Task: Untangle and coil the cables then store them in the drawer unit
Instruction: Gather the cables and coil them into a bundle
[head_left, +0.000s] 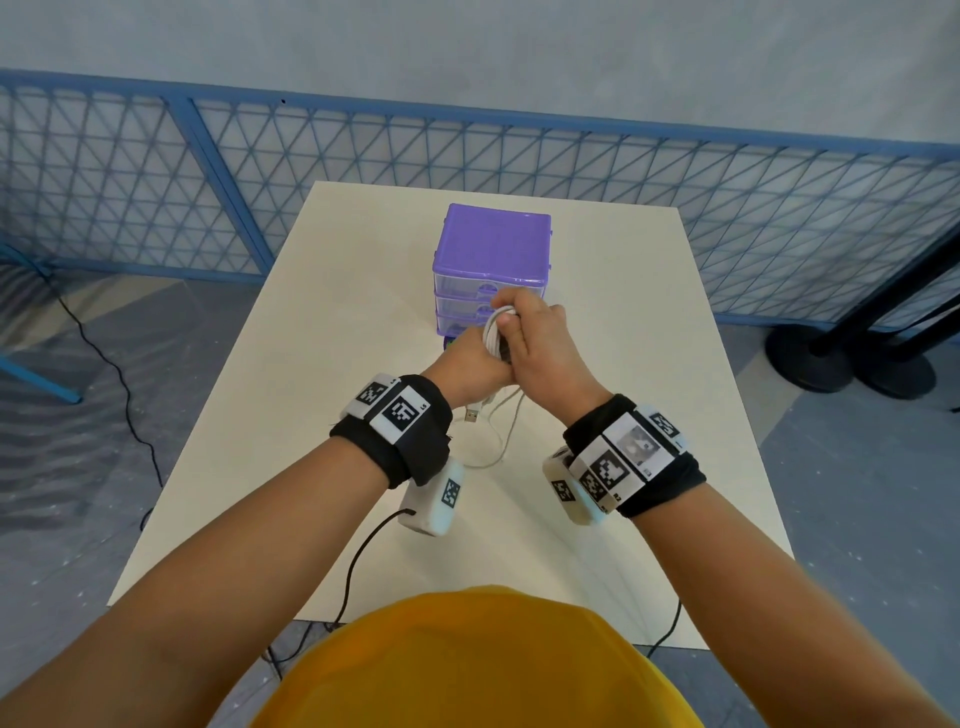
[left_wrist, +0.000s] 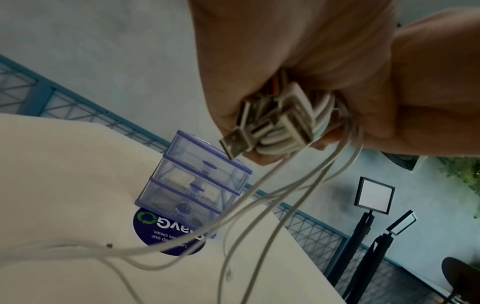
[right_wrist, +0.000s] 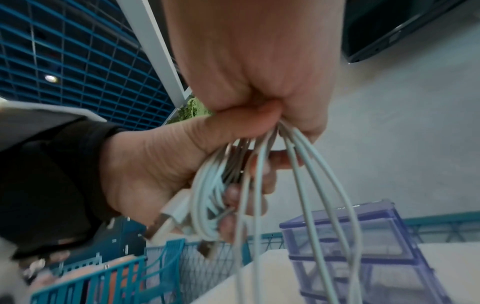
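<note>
Both hands up off the worktop (head_left: 597, 322): my left hand (head_left: 470, 364) clamps the coiled cables (head_left: 496, 332) so the loops hold, right hand (head_left: 540, 348) fingers pinching loose strands to wrap. Tails trail below. Beyond, drawer unit (head_left: 493, 244), drawers closed.

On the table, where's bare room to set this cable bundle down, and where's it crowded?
The table is bare right of the purple drawer unit, out to its right edge, and left of the unit too. Crowded: in front of the drawers, where left hand and right hand grip the white cables, with loose strands trailing toward the person.
</note>
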